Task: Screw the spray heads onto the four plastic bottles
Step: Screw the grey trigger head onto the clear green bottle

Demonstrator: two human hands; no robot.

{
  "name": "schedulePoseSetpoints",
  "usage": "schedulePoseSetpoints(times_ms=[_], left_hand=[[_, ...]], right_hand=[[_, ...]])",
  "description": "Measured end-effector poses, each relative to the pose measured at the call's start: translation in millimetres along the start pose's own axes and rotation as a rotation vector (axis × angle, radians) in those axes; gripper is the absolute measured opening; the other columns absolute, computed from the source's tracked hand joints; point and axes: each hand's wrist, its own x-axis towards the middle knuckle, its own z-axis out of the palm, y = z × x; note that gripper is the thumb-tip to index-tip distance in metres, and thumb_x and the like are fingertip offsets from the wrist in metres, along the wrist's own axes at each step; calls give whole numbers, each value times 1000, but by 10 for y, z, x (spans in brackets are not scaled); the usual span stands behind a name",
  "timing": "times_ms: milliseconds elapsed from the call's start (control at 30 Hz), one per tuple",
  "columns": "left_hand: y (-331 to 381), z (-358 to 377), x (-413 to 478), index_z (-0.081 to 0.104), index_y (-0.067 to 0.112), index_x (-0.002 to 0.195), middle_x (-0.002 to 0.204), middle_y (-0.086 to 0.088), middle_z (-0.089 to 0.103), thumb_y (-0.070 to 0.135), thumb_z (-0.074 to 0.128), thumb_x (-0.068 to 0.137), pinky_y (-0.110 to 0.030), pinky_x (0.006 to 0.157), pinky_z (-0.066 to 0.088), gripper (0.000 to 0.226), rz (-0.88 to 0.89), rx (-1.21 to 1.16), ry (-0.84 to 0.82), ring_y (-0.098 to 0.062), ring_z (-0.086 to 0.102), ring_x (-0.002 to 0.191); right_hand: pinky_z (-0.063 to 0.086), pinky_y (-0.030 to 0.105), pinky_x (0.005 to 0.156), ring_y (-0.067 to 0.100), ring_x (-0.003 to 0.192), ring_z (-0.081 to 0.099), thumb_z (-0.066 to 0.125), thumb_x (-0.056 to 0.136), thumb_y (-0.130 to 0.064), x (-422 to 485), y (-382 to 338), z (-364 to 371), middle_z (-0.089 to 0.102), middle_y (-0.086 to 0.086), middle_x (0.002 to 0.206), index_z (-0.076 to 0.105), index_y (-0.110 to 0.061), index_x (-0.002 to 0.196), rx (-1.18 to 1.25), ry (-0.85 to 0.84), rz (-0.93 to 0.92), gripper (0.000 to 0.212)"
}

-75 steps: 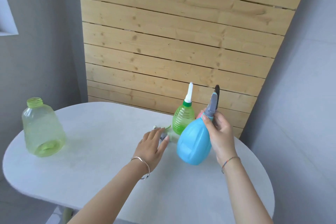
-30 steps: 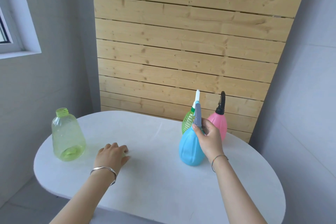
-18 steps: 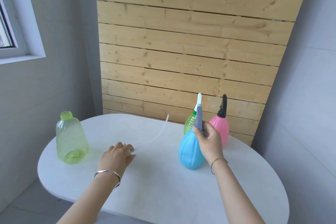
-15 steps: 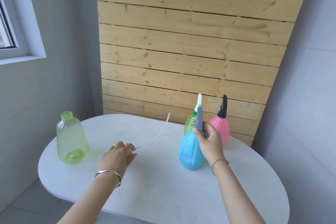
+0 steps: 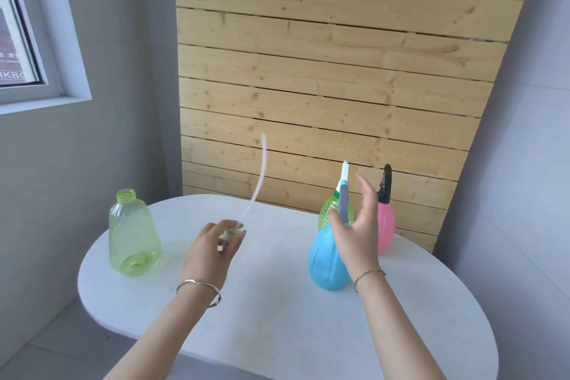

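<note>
My left hand (image 5: 211, 248) grips a spray head (image 5: 232, 231) above the table; its white tube (image 5: 259, 176) arcs up and to the right, blurred. To its left stands an uncapped clear green bottle (image 5: 132, 234). My right hand (image 5: 357, 231) is open, fingers spread, just right of the blue bottle (image 5: 327, 259) with its grey spray head (image 5: 343, 205); the thumb is beside the head. Behind stand a ribbed green bottle (image 5: 328, 213) with a white head and a pink bottle (image 5: 385, 225) with a black head.
The round white table (image 5: 277, 318) ends near me at a curved front edge. A wooden slat wall (image 5: 324, 86) rises right behind the bottles. Grey walls close in on both sides, with a window (image 5: 18, 25) at the upper left.
My left hand has lifted the spray head off the table and its tube has swung upward. My right hand has let go of the blue bottle's head and spread its fingers.
</note>
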Motion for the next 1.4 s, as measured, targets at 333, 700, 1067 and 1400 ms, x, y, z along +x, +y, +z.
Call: schedulePoseSetpoints(times_ms=[333,700,1067,1400], left_hand=[[330,-307,67,68,29,84,71,11,71,37,53,92,-15,67,53,19,-177,-738,227,-2,64,66],[132,-731,195,69,27,92,82,22,71,30,56,92,1,67,43,14,-84,-542,215,16,62,80],[-748,-1236,493,19,16,146,153,-4,27,37,80,69,-32,112,24,100,-299,-103,321,-19,25,142],[-894,-1088,437,44,22,129,127,3,52,29,78,74,-23,89,34,65,-183,9,195,-11,47,111]], right_hand=[[49,33,99,12,112,62,64,83,-47,-477,-524,967,64,1,127,56,-19,129,605,-657,739,54],[54,21,85,11,87,67,62,88,-26,-627,-498,1554,69,0,92,70,-11,98,874,-608,884,20],[60,24,72,15,72,73,55,92,-8,-446,-276,1541,61,12,106,51,-8,112,1059,-368,888,20],[56,15,63,3,60,64,61,88,-6,-327,-257,1367,69,9,101,64,-10,89,896,-254,757,6]])
